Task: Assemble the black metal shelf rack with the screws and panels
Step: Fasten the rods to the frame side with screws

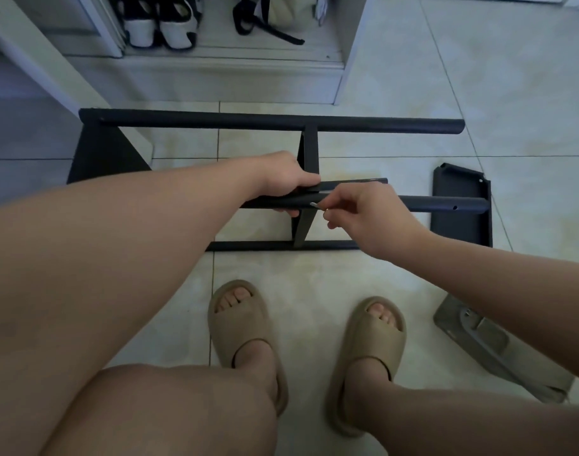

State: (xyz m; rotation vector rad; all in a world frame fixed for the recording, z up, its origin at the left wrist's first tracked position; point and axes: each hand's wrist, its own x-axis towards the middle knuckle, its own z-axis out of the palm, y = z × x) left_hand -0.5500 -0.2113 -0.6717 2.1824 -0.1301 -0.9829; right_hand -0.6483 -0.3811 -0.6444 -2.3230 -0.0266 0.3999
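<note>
**Inspector:** Where is the rack?

**Me:** The black rack (pixel 265 121) lies on its side on the tiled floor (pixel 413 284), just beyond my slippers (pixel 242 324).

**Inspector:** Left hand?

**Me:** My left hand (pixel 286 179) grips the near tube (pixel 446 204), fingers curled round it, beside the cross panel (pixel 309 153).

**Inspector:** Right hand?

**Me:** My right hand (pixel 363 215) pinches a small silver piece (pixel 315 205) against that tube. I cannot tell whether it is a screw or a key. A loose panel (pixel 462 225) lies at the tube's right end.

rack frame (pixel 271 121) on floor (pixel 479 93), loose panel (pixel 462 205) right, shoes (pixel 163 24) behind
</note>
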